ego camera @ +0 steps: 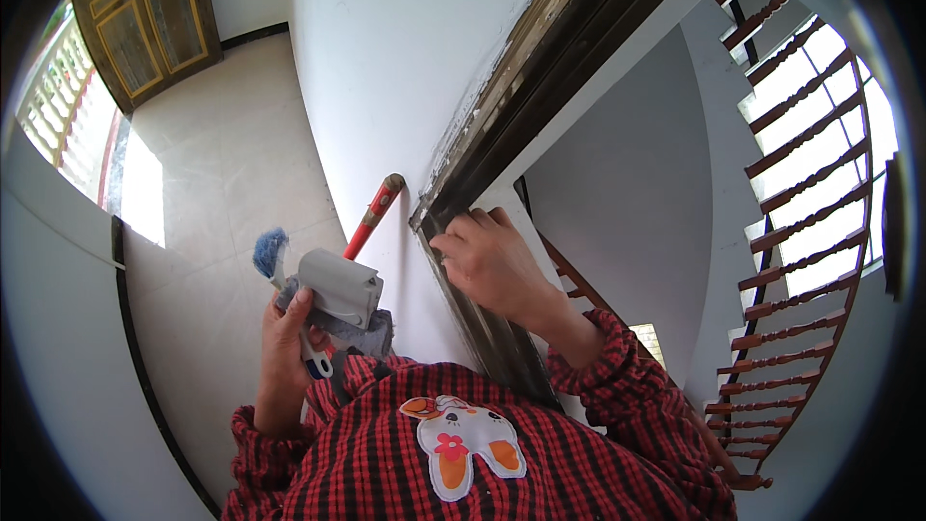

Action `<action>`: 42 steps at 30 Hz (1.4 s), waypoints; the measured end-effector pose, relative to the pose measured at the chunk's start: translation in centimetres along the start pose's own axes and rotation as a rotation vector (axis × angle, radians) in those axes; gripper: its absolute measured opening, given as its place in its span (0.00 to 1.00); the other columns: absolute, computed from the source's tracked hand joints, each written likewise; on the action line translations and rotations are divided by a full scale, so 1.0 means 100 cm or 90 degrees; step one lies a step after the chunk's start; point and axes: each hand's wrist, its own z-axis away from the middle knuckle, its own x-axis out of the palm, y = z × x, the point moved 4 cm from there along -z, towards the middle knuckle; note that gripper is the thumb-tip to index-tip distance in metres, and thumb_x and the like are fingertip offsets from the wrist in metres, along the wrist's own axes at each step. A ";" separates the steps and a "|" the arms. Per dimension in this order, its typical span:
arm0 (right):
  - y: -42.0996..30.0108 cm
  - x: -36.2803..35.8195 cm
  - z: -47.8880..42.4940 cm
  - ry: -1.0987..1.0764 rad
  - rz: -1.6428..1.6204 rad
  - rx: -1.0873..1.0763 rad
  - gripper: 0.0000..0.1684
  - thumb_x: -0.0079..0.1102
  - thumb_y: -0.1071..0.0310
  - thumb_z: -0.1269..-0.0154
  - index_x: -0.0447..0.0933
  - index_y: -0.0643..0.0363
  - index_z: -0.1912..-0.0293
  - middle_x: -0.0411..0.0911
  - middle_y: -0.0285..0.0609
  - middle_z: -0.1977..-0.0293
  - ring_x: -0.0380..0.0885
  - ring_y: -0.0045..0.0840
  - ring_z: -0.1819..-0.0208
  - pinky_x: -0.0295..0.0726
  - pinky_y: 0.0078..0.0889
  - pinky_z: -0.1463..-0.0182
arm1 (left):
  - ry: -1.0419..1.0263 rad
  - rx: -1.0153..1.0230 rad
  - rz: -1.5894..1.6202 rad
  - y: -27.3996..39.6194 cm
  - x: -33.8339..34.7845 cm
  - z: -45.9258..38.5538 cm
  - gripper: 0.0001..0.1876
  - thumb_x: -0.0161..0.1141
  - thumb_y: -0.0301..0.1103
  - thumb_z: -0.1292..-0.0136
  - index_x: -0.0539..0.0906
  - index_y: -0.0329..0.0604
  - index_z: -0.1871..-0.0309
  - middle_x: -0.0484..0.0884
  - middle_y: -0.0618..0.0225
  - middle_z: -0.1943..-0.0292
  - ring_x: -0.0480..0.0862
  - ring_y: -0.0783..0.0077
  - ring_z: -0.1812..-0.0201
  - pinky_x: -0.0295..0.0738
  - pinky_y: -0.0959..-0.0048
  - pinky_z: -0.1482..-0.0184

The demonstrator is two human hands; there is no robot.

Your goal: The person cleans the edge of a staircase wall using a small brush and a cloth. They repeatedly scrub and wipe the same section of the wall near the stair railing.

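Observation:
My left hand holds several cleaning things together. Among them are a brush with blue bristles, a light grey plastic piece and a grey cloth that hangs below it. A white and blue handle end with a hole sticks out under the fingers. My right hand rests against the dark door frame, its fingers curled at the corner; whether anything small is between them is hidden. Worn, whitish patches run along the frame's edge beside the white wall.
A red pole rises near the wall, its lower part hidden behind the grey piece. To the right, a staircase with brown wooden balusters curves past a bright window. A brown panelled door stands at upper left, above the tiled floor.

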 end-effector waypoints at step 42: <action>-0.004 0.024 0.010 0.046 -0.092 0.073 0.04 0.63 0.70 0.44 0.78 0.56 0.67 0.73 0.38 0.67 0.74 0.34 0.60 0.70 0.39 0.53 | -0.006 -0.024 -0.003 -0.003 -0.002 0.000 0.13 0.64 0.39 0.33 0.75 0.46 0.53 0.79 0.74 0.71 0.72 0.86 0.82 0.67 0.83 0.82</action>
